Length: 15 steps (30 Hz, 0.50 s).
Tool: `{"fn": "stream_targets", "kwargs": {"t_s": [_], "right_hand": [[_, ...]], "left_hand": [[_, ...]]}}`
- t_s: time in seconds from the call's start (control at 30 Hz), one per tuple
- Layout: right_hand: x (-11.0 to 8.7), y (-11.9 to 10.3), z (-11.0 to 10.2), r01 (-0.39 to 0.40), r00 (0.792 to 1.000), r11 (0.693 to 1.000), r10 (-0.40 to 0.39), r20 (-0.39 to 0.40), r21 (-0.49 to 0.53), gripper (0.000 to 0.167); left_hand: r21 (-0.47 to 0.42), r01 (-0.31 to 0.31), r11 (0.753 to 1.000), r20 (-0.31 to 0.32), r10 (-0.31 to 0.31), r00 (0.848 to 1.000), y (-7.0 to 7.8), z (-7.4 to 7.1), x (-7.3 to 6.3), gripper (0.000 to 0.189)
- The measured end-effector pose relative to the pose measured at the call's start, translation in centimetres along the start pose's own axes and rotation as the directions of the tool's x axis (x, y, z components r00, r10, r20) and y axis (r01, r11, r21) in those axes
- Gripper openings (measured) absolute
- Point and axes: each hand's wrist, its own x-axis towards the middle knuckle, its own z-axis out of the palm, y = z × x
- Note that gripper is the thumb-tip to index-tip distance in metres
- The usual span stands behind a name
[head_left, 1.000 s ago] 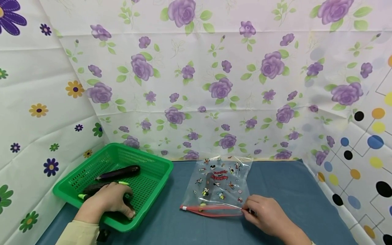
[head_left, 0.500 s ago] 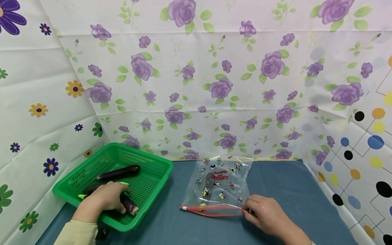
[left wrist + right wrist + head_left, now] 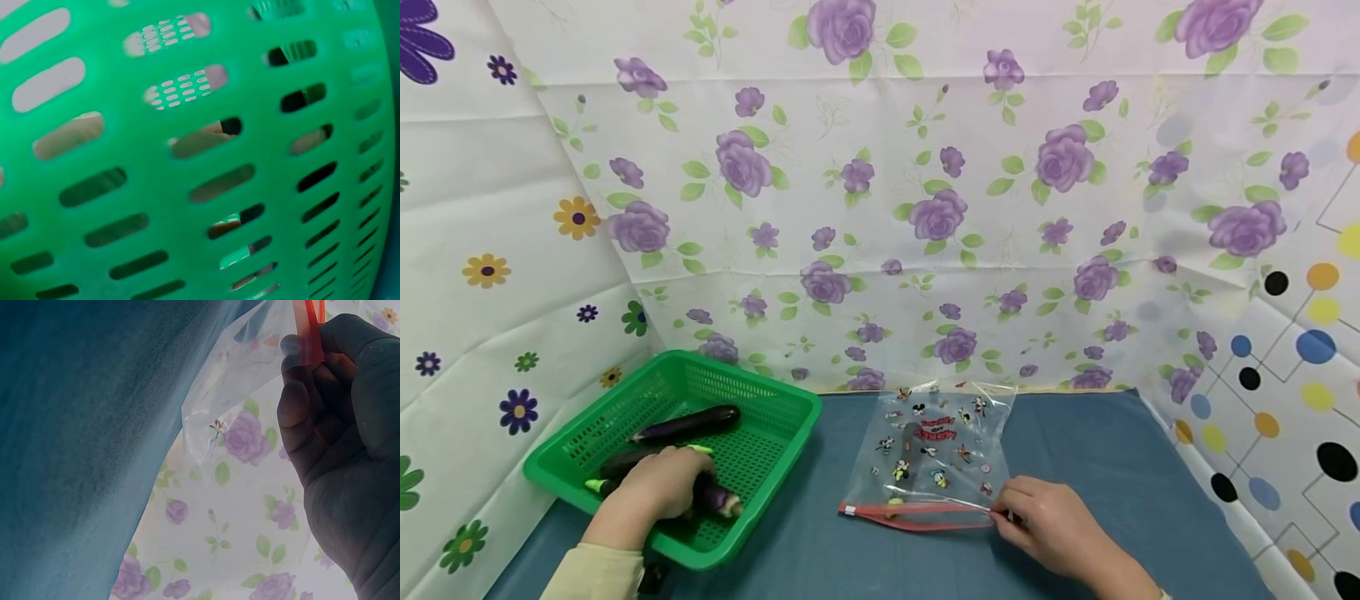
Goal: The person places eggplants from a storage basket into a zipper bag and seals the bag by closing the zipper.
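Note:
My left hand (image 3: 662, 490) reaches down into the green basket (image 3: 773, 483) and grips a dark purple eggplant (image 3: 721, 501), whose pale stem end sticks out to the right. Its fingertips are hidden. Farther back in the basket lies another eggplant (image 3: 688, 423), and a third (image 3: 620, 462) shows beside the knuckles. My right hand (image 3: 1051, 527) pinches the right end of the red zip strip (image 3: 917, 523) of a clear printed bag (image 3: 958, 479). An eggplant (image 3: 912, 450) lies inside the bag. In the right wrist view, thumb and fingers hold the red strip (image 3: 306, 337).
A blue cloth (image 3: 1090, 450) covers the table. Flowered sheets (image 3: 880, 225) hang behind and at the left, a dotted one (image 3: 1292, 467) at the right. A white slider (image 3: 848, 509) sits at the strip's left end. Slotted basket wall (image 3: 156, 187) fills the left wrist view.
My left thumb, earlier stretched out over the eggplant's stem end, has drawn in under the hand, leaving that end uncovered. My right hand and the bag have stayed in place.

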Motion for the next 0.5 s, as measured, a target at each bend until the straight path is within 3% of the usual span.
{"fn": "stream_targets", "kwargs": {"t_s": [0.5], "right_hand": [[-0.08, 0.26, 0.18, 0.008, 1.0, 1.0, -0.008, -0.004, 0.016, 0.028]], "left_hand": [[-0.073, 0.007, 0.997, 0.04, -0.004, 0.999, 0.29, -0.4, 0.82, 0.051]]}}
